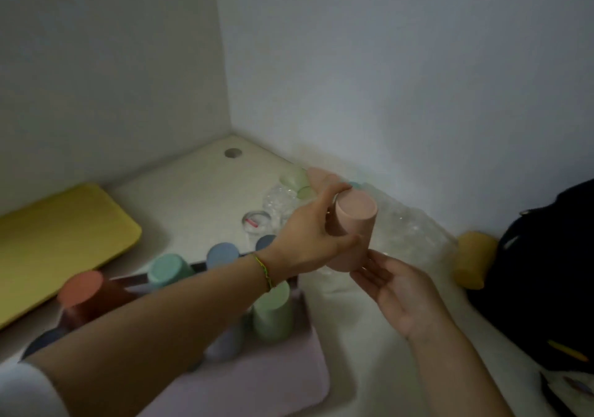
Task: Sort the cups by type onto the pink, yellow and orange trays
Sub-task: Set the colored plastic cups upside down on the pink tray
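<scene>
The left hand (308, 243) grips a pale pink cup (353, 220) by its side, fingers and thumb curled round it, holding it bottom-up above the counter (199, 178). The right hand (401, 291) lies spread beneath, palm up, its fingertips at the cup's lower rim. A green-and-yellow thread bracelet (263, 272) circles the left wrist.

On the pink tray (273, 381) stand upturned cups: a terracotta cup (85, 294), a teal cup (168, 270), a blue cup (221, 254) and a green cup (273, 313). The yellow tray (64, 233) lies to the left of them.

Behind the hands is a heap of clear plastic cups (279, 201). One clear cup (255, 220) bears a red mark, too blurred to read. At the right a black bag (546, 255) rests against the wall.
</scene>
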